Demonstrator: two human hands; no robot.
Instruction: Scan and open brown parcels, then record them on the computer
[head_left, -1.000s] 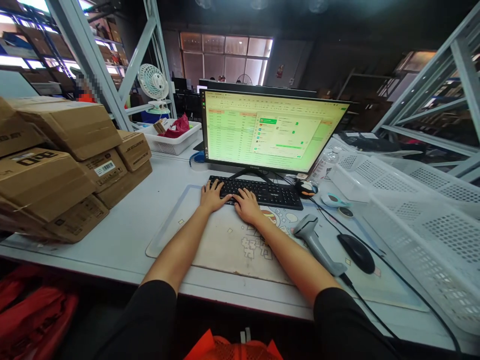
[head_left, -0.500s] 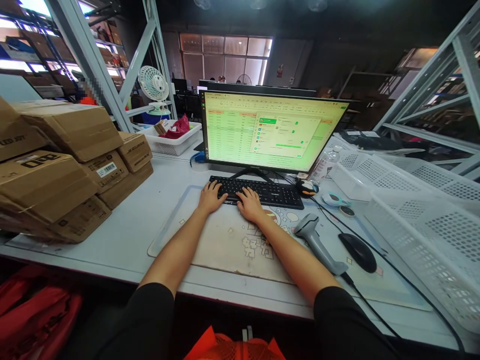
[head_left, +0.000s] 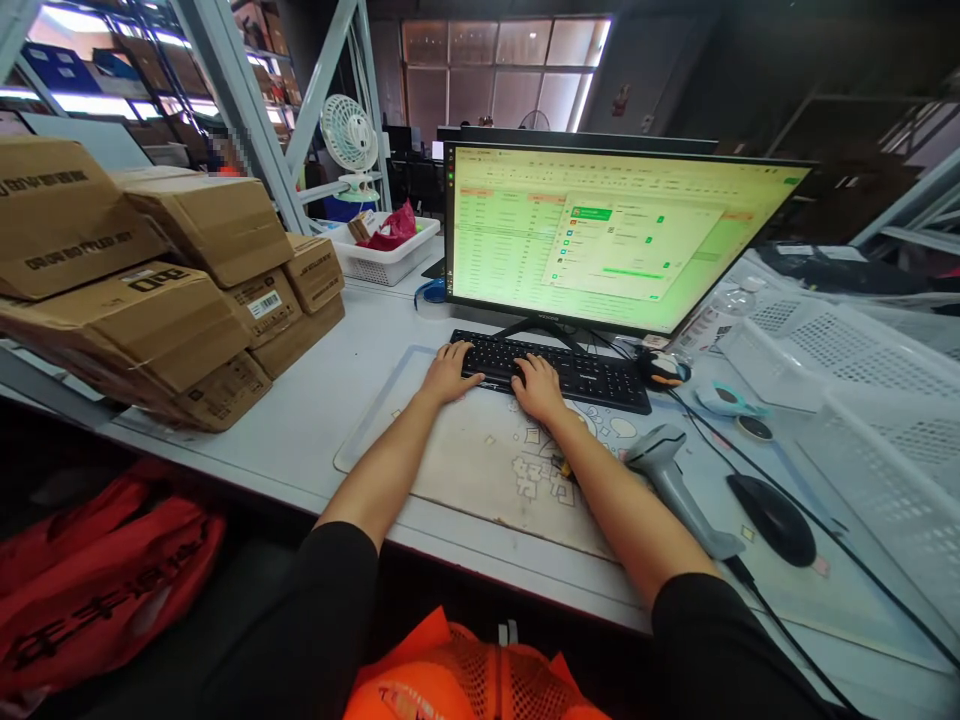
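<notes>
Left hand point(head_left: 448, 372) and right hand point(head_left: 538, 388) lie on the keyboard point(head_left: 555, 368).
Both are a little open, holding nothing; the scanner point(head_left: 664, 480) is at four o'clock.

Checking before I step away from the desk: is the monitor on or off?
On: the monitor is lit, showing rows of data with a window open over them.
</notes>
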